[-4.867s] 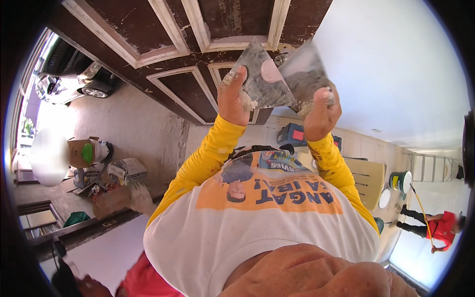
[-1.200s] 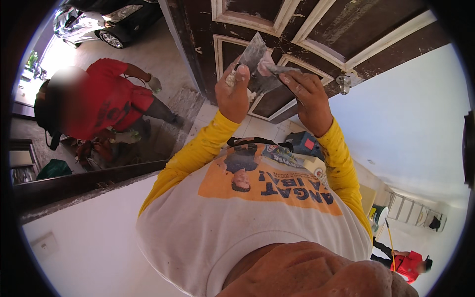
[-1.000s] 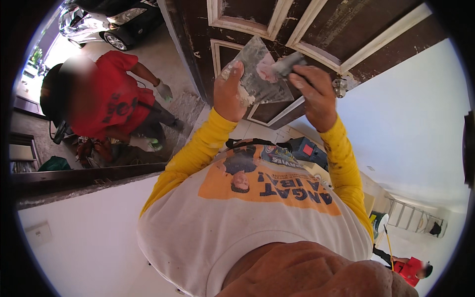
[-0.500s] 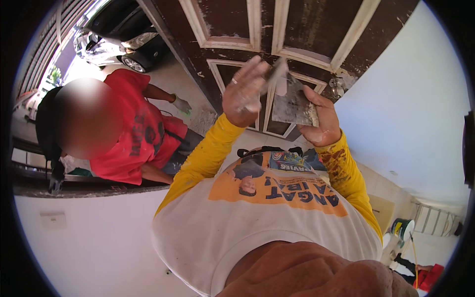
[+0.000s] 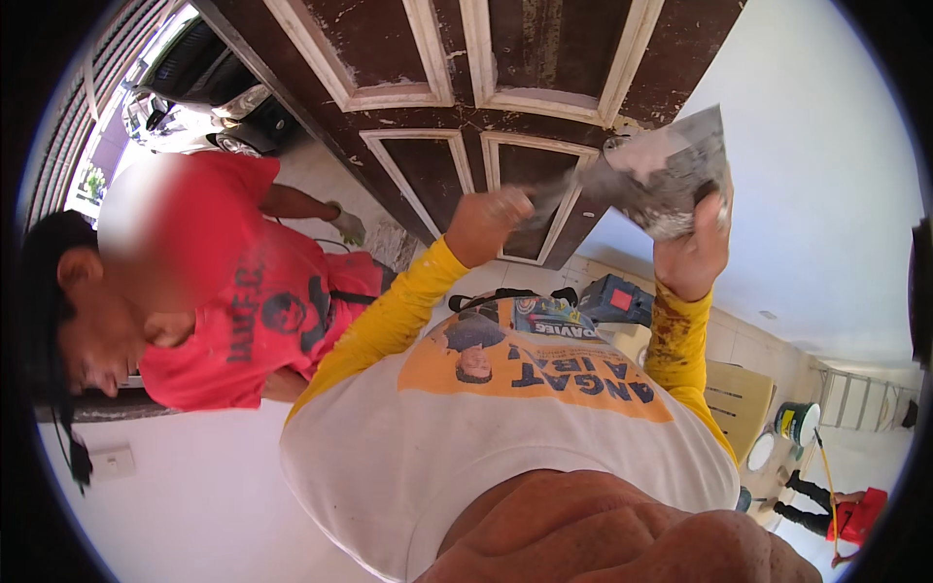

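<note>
My left hand (image 5: 486,228) is closed around the handle of a putty knife (image 5: 559,194), its blade smeared by motion and pointing at the plate. In my right hand (image 5: 692,255) is a flat, square metal plate (image 5: 705,131), tilted up, with its lower edge in my fingers. A pale pinkish lump of putty (image 5: 649,155) and dark grey smears lie on its face. Beyond both hands stands a dark brown panelled door (image 5: 466,117) with whitish mouldings and worn patches. The plate covers most of the doorknob area.
At my left a co-worker in a red shirt (image 5: 258,311) stands close, a gloved hand (image 5: 347,225) hanging near the door's edge. A dark car (image 5: 209,92) is outside. Low at right are a dark blue case (image 5: 617,299), a paint bucket (image 5: 797,424) and another person in red (image 5: 860,515).
The plate has moved right and turned upward in my right hand. My left hand has lowered, and its fingers are now closed on the knife. The co-worker has bent toward the lower left.
</note>
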Available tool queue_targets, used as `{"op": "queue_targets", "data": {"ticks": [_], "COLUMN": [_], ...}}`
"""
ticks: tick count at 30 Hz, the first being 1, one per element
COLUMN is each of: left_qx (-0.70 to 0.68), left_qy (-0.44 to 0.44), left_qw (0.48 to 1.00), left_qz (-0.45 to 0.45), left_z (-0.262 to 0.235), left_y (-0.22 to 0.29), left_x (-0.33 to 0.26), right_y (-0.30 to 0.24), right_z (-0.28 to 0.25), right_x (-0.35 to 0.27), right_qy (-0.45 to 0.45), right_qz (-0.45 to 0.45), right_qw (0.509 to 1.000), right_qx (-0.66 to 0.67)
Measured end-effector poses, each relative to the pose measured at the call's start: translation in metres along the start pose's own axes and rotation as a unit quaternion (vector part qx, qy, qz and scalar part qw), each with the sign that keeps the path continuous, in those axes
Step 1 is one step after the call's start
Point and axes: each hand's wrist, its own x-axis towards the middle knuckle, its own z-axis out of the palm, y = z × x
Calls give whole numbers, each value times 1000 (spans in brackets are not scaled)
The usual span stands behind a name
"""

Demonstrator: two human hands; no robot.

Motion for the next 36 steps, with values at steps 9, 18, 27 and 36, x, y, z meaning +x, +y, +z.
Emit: {"op": "queue_targets", "data": {"ticks": [9,18,27,36], "left_qx": [-784,-684,-654,-40], "left_qy": [69,307,373,304], "left_qw": [557,641,646,923], "left_qz": [-263,-166,-123,233], "left_z": [14,-6,-28,-110], "left_y": [40,55,26,-38], "left_x": [32,20,-2,-6], "right_y": [9,86,58,106], "right_z": [7,-35,33,122], "right_x": [12,-6,0,9], "right_qy": [-370,-137,-405,-58], "right_qz": [-197,121,-29,520], "right_qw": [853,982,858,734], "right_qx": [-311,39,-314,434]}}
